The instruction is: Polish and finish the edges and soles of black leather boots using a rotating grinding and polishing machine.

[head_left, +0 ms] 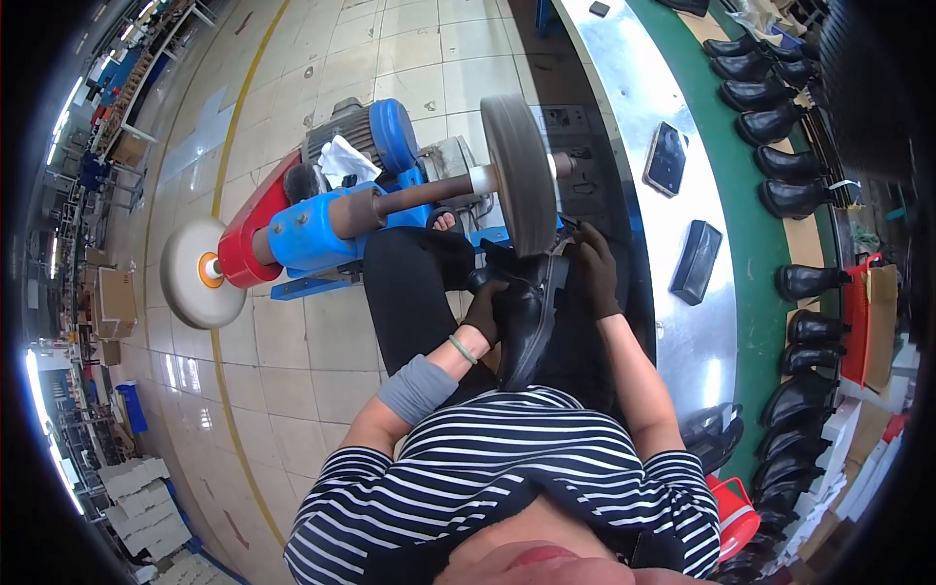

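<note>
A black leather shoe (527,336) is held with its toe toward my body and its other end up against the lower rim of a dark grey buffing wheel (517,175). My left hand (484,313), in a dark brown glove, is closed on the shoe's left side. At the right, my right hand (597,271) wears a matching glove. Its fingers bend in at the shoe's upper end beside the wheel, and their tips are partly hidden. The wheel sits on a brown shaft (429,195) that runs out of a blue and red machine (314,234).
A white buffing wheel (203,272) is on the machine's left end, with a blue motor (391,135) behind. To my right, a metal bench (682,336) carries a phone (666,159) and a black case (696,261). Beyond it, several black shoes (756,95) line a green conveyor (751,224).
</note>
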Demonstrator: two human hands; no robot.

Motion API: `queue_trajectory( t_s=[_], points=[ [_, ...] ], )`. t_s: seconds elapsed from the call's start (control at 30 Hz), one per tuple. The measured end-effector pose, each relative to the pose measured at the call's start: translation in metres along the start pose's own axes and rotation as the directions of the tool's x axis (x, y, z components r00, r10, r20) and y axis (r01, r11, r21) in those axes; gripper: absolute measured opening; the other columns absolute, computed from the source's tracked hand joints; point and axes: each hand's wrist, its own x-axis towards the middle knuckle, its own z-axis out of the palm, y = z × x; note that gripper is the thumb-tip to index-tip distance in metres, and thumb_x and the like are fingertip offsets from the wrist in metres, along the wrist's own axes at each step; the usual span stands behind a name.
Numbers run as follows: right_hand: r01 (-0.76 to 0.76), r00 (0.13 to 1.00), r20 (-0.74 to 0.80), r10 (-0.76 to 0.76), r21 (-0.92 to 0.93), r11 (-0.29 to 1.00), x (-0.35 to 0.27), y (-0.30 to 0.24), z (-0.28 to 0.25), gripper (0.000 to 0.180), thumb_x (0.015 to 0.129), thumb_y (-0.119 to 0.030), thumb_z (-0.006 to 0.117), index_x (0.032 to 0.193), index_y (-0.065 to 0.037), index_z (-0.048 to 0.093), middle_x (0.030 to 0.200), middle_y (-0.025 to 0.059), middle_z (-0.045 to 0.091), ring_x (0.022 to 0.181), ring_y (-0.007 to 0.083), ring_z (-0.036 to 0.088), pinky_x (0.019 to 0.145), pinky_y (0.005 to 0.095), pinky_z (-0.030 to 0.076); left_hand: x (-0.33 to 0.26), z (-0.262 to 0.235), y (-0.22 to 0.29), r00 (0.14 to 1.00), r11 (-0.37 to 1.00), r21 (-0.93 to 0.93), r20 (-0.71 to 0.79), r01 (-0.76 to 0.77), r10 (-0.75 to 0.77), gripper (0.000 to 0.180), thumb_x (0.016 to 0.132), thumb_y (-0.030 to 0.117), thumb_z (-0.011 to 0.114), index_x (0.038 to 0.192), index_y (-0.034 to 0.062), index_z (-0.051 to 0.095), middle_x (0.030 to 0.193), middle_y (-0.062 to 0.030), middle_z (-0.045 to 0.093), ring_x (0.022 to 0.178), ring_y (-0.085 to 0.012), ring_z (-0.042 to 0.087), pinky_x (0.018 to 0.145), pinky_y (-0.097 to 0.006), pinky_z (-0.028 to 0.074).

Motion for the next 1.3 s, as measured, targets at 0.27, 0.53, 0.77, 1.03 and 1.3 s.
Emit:
queue_trajectory(
  t_s=[0.27,0.53,0.77,1.03,1.3],
  points=[
    [-0.485,0.868,0.311,0.387,0.369,0.793,0.021,-0.045,0.036,0.059,0.092,-0.053,0.044,0.121,-0.003,0.056,0.107,0.0114,0.064,0.097,0.0245,0.062,0.088,0.0374,0.049,0.046,-0.016,0.020,0.989,0.990,-0.065,0.074,-0.122,0.127,0.027,0.085,0.023,0.055,0.100,0.0031,0.065,0.099,-0.0103,0.067,0.094,-0.0236,0.064,0.091,-0.036,0.049],
    [-0.635,0.769,0.325,0.551,0.491,0.597,0.059,0.083,0.033,0.057,0.092,-0.050,0.048,0.116,0.001,0.060,0.105,0.0090,0.064,0.093,0.0173,0.059,0.085,0.0301,0.044,0.051,-0.012,0.006,0.973,0.977,-0.082,0.105,-0.199,0.207,0.030,0.087,0.020,0.052,0.109,0.0031,0.063,0.108,-0.0098,0.065,0.102,-0.0247,0.061,0.096,-0.038,0.046],
    [-0.240,0.936,0.323,0.141,0.290,0.926,0.036,0.007,0.039,0.043,0.095,-0.028,0.048,0.127,0.001,0.054,0.119,0.0076,0.059,0.103,0.0131,0.055,0.093,0.0267,0.040,0.009,-0.032,-0.021,0.966,0.958,-0.271,0.259,0.095,-0.022,0.031,0.088,0.010,0.051,0.117,0.0008,0.055,0.116,-0.0132,0.061,0.111,-0.0254,0.057,0.104,-0.041,0.040],
    [-0.004,0.975,0.220,-0.021,0.113,0.994,0.032,0.011,0.005,0.041,0.093,-0.015,0.043,0.132,-0.006,0.052,0.121,0.0054,0.060,0.106,0.0122,0.054,0.091,0.0239,0.039,0.015,0.000,-0.031,0.943,0.994,-0.038,0.315,-0.099,0.106,0.033,0.089,0.012,0.050,0.120,0.0000,0.053,0.121,-0.0139,0.059,0.111,-0.0247,0.057,0.104,-0.041,0.040],
    [-0.188,0.974,-0.093,0.205,0.162,0.969,-0.001,-0.024,-0.042,0.076,0.073,-0.024,0.073,0.138,-0.004,0.039,0.127,0.0140,0.050,0.115,0.0221,0.048,0.099,0.0309,0.037,0.061,0.033,-0.038,0.945,0.993,-0.109,0.326,0.038,-0.001,0.021,0.085,0.014,0.055,0.099,0.0007,0.064,0.099,-0.0128,0.068,0.096,-0.0248,0.064,0.093,-0.037,0.049]
  ],
)
